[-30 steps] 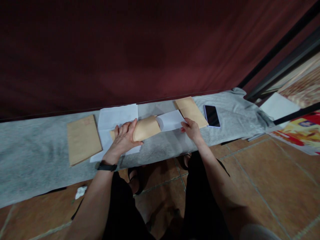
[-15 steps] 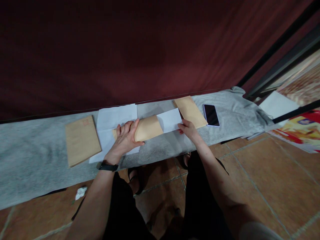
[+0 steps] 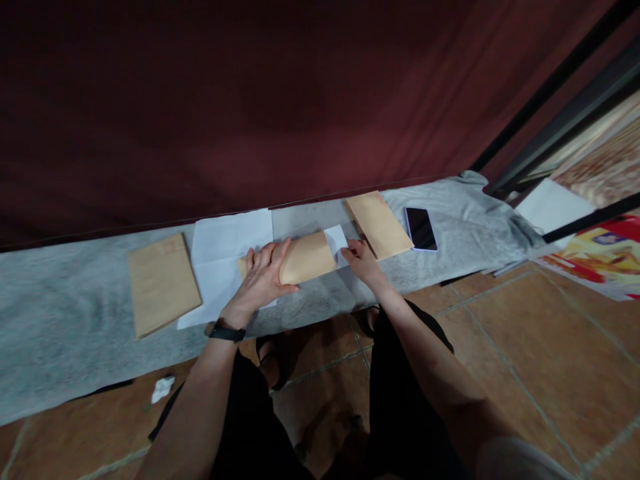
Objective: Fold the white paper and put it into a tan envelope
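Note:
A brown envelope (image 3: pixel 307 259) lies at the centre of the grey cloth, with a folded white paper (image 3: pixel 337 245) sticking out of its right end. My left hand (image 3: pixel 263 277) grips the envelope's left part, thumb at the near edge and fingers over the top. The fingers of my right hand (image 3: pixel 361 260) are closed on the outer end of the white paper. Under and beside my left hand lies a creased white sheet (image 3: pixel 220 247).
Brown envelopes (image 3: pixel 163 283) lie at the left, and another brown envelope (image 3: pixel 381 225) lies right of centre. Beside that one is a phone (image 3: pixel 421 229). The grey cloth (image 3: pixel 65 313) covers a long narrow surface against a dark red curtain (image 3: pixel 280 100).
My right hand has moved left with the white paper, and less of the paper now shows outside the envelope. My left hand and the envelope have shifted slightly right.

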A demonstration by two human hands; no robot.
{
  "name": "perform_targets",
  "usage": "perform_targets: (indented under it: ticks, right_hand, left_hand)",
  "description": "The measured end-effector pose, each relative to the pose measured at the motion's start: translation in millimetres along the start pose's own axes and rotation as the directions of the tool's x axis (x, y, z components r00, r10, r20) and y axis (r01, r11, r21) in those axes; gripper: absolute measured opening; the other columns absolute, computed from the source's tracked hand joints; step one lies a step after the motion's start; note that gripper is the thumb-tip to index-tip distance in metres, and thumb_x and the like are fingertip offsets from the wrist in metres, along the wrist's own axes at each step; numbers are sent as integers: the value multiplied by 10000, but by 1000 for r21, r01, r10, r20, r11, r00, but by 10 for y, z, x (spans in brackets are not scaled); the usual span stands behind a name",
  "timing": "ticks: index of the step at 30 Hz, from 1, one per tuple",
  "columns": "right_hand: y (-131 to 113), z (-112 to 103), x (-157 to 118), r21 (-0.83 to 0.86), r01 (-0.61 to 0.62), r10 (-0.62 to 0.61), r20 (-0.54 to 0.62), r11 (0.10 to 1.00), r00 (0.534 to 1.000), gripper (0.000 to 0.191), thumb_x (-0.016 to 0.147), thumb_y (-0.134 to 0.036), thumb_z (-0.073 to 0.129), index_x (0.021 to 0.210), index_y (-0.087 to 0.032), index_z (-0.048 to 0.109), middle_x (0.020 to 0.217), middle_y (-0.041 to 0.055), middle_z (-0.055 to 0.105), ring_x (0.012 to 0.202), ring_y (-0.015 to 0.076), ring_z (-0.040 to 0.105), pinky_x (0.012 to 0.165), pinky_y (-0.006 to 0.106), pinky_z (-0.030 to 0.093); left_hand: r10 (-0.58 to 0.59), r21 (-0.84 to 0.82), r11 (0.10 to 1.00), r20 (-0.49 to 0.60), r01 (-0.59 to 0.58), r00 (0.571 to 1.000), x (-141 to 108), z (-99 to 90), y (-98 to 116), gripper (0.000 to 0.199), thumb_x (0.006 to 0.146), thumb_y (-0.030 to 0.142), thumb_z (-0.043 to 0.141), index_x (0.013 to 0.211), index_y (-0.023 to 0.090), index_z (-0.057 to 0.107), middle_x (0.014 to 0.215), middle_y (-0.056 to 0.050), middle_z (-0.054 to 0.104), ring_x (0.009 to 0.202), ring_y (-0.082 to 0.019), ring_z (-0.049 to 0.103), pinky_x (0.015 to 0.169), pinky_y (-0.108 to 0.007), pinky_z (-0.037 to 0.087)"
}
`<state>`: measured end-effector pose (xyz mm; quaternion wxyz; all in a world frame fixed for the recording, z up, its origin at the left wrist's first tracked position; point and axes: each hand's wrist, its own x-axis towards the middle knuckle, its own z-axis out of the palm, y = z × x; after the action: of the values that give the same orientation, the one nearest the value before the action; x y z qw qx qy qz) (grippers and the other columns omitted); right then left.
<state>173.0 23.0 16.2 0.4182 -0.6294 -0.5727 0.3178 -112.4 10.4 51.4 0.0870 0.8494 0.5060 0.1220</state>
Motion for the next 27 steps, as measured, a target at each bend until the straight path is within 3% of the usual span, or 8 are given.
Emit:
perform_targets:
  ticks: [3, 9, 14, 22, 27]
  right_hand:
    - [-11, -3, 13, -26, 55, -57, -67, 998, 996, 120, 821, -315, 603, 812, -210, 659, 881, 19, 613, 789, 160, 594, 806, 284, 500]
    - [-44, 35, -15, -102, 55, -47, 78, 993, 996, 145, 848, -243, 601, 801, -202, 732, 894, 24, 678, 850, 159, 639, 816, 255, 489]
    - [-92, 90, -46, -83, -5, 20, 177, 997, 984, 221, 821, -143, 568, 878, -192, 775, 831, 19, 746, 804, 180, 680, 725, 246, 477]
    - [-85, 115, -56, -21, -94, 96, 145, 995, 985, 179, 809, -144, 581, 812, -185, 755, 727, -14, 736, 689, 142, 667, 597, 196, 430]
    - [-88, 140, -52, -38, -109, 112, 84, 993, 990, 131, 817, -161, 612, 784, -197, 734, 775, 4, 755, 714, 141, 676, 611, 199, 445]
  left_hand:
    - [22, 17, 1000, -16, -21, 1000, 4, 22, 2, 1212, 720, 505, 817, 1622, 282, 38, 1513, -178, 373, 1431, -406, 345, 1204, -665, 111]
    - [39, 11, 999, -10, -39, 999, 18, 41, 45, 1213, 714, 507, 827, 1621, 279, 57, 1517, -180, 384, 1436, -399, 350, 1210, -657, 103]
    - [47, -5, 999, -1, -47, 999, 32, 57, 69, 1195, 713, 511, 827, 1622, 260, 93, 1519, -185, 393, 1442, -404, 345, 1214, -653, 108]
    - [64, -35, 997, -14, -64, 998, 40, 82, 50, 1209, 687, 513, 846, 1624, 251, 130, 1517, -185, 399, 1423, -415, 369, 1216, -655, 104]
    - [77, -11, 997, -5, -77, 997, 39, 75, 44, 1213, 699, 526, 835, 1625, 276, 92, 1523, -182, 387, 1427, -399, 364, 1213, -652, 112]
